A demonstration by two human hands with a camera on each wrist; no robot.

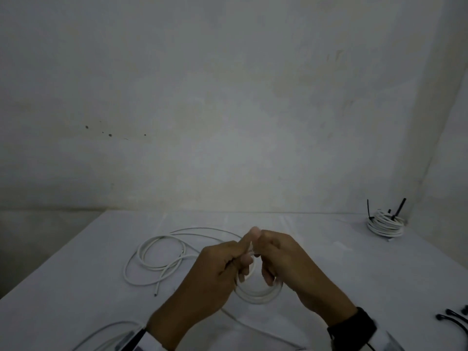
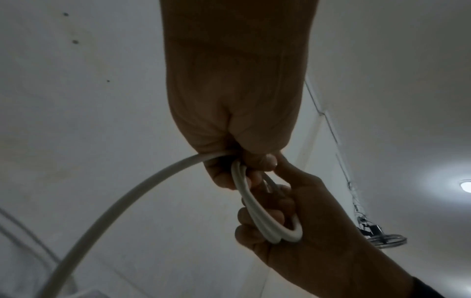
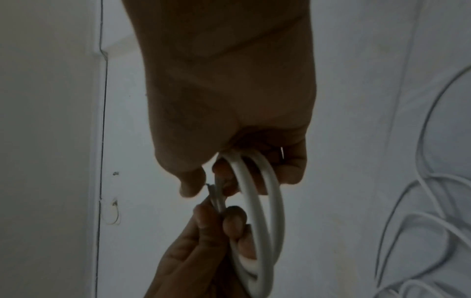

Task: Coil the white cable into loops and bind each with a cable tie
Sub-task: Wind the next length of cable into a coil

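Observation:
Above the middle of the table, both hands hold a small coil of white cable (image 1: 258, 297). My left hand (image 1: 243, 259) grips the coil's left side with curled fingers, thumb up. My right hand (image 1: 264, 267) curls round its right side. In the left wrist view the coil (image 2: 265, 217) hangs between the left hand (image 2: 242, 163) and the right hand (image 2: 288, 213), and one strand (image 2: 127, 201) runs off to the lower left. In the right wrist view the right hand (image 3: 229, 177) holds the loops (image 3: 265, 201), while the left hand (image 3: 219, 213) pinches the short cable end (image 3: 216, 197).
Loose cable (image 1: 157, 259) lies in wide loops on the white table (image 1: 329, 262) to the left of the hands. A bound coil (image 1: 385, 225) with black ties sticking up stands at the back right corner. Spare black cable ties (image 1: 453, 320) lie at the right edge.

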